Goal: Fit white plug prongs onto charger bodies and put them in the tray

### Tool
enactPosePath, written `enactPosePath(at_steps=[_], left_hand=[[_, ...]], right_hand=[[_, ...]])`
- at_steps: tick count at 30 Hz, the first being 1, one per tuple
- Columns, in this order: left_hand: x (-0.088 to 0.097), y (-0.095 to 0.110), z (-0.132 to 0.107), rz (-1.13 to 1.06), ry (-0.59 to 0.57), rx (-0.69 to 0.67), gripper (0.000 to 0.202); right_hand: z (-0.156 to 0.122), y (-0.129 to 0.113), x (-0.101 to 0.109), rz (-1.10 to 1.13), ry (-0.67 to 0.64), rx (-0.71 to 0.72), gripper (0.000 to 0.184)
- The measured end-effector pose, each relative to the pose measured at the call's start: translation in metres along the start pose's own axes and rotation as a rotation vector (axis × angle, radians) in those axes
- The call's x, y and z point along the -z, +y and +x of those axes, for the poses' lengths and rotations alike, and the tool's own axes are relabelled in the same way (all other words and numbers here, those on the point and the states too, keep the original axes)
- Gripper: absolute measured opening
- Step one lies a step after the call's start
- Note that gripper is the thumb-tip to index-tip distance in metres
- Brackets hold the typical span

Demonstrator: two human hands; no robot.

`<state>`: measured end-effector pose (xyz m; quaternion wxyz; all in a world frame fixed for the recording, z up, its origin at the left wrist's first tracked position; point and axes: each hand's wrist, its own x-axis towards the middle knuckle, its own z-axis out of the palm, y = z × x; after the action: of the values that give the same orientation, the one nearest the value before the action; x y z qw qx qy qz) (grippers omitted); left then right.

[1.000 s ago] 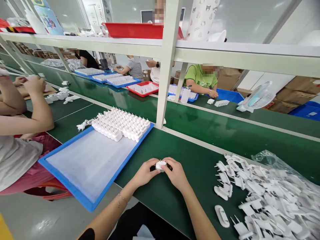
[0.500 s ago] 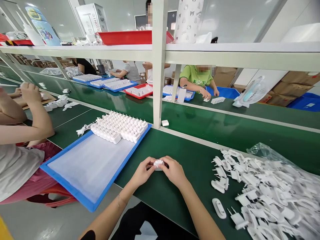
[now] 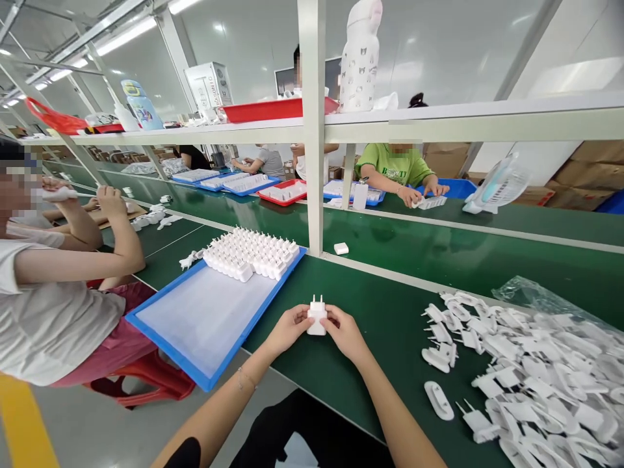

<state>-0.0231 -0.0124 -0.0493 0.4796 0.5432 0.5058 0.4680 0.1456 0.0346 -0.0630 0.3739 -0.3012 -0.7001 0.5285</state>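
Note:
A white two-pin plug adapter [image 3: 316,318] stands upright between my hands just over the green table, its pins pointing up and away from me. My left hand [image 3: 291,328] pinches its left side with thumb and fingers, and my right hand [image 3: 344,331] pinches the right side. To the left lies a blue-rimmed tray [image 3: 182,331] with a white lining; rows of white plugs [image 3: 251,253], pins up, fill its far end. On my right spreads a heap of loose white plug parts [image 3: 531,370], with one oval piece [image 3: 439,400] lying apart at its near edge.
A white post [image 3: 316,195] rises beyond my hands and carries a shelf [image 3: 463,123]. A small white block [image 3: 341,248] lies near its foot. Clear plastic [image 3: 524,289] lies behind the heap. A co-worker [image 3: 63,286] sits at left; another in green [image 3: 394,169] works across the table.
The adapter has been tipped up, so its broad face and two pins now show. Both hands still hold it. My view has lifted and turned a little left.

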Motion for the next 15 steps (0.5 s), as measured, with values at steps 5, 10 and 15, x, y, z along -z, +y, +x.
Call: enactPosePath(at_steps=[5,10,15], left_hand=[[0.032,0.034,-0.022,0.115,0.012,0.034,0.037],[0.106,0.038,-0.021,0.446,0.544,0.017,0.038],[0.167,-0.007,0.013,0.694,0.642,0.027,0.035]], right_hand=[[0.008,-0.024,-0.013,-0.068,-0.094,0.035,0.032],[0.067,0.004,0.010,-0.500,0.300,0.077,0.044],[0.146,0.040,0.077,-0.738,0.723,-0.069,0.050]])
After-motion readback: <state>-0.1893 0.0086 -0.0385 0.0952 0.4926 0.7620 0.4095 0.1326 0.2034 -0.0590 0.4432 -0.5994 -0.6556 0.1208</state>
